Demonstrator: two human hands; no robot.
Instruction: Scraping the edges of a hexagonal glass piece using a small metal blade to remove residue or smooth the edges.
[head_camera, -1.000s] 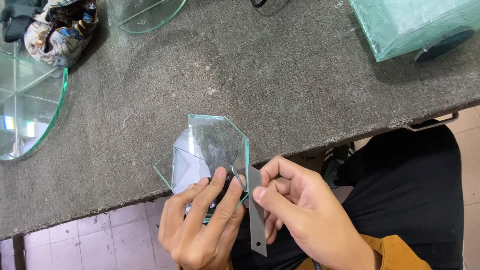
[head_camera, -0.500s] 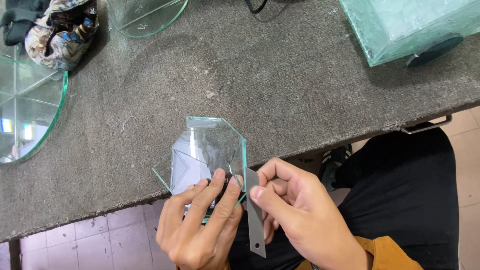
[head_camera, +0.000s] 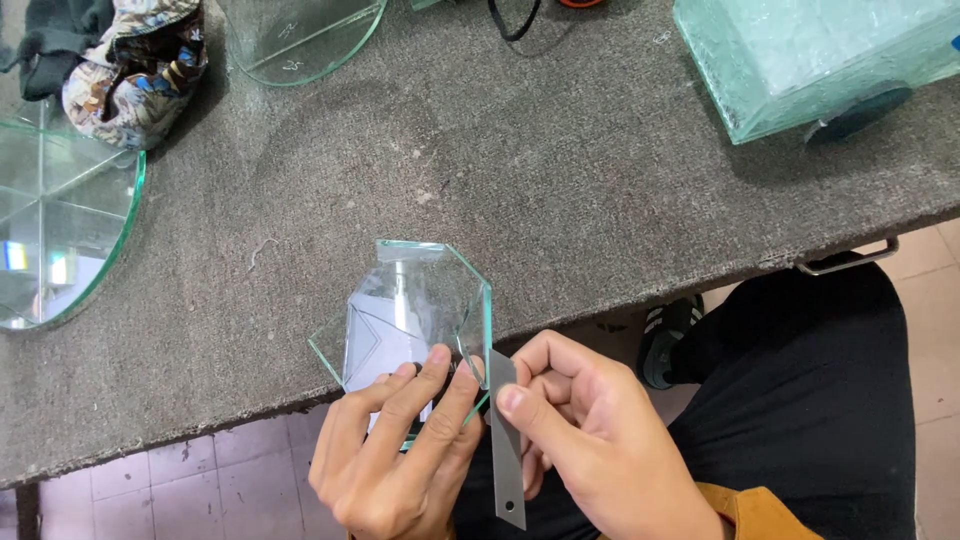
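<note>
A small clear glass piece with several straight sides (head_camera: 410, 300) lies at the near edge of the grey felt-covered table (head_camera: 560, 180), partly overhanging it. My left hand (head_camera: 390, 455) holds its near part, fingers flat on top of the glass. My right hand (head_camera: 590, 450) grips a thin grey metal blade (head_camera: 503, 440), pinched between thumb and fingers. The blade's upper end rests against the glass piece's right edge, beside my left fingertips.
A large round glass pane (head_camera: 60, 230) lies at the left edge and another curved pane (head_camera: 300, 40) at the back. A patterned cloth bundle (head_camera: 130, 60) sits back left. A block of stacked glass (head_camera: 810, 55) stands back right. My dark trousers and tiled floor show below.
Both hands and the glass piece stay almost in place; my right hand with the blade has edged slightly along the glass's right edge.
</note>
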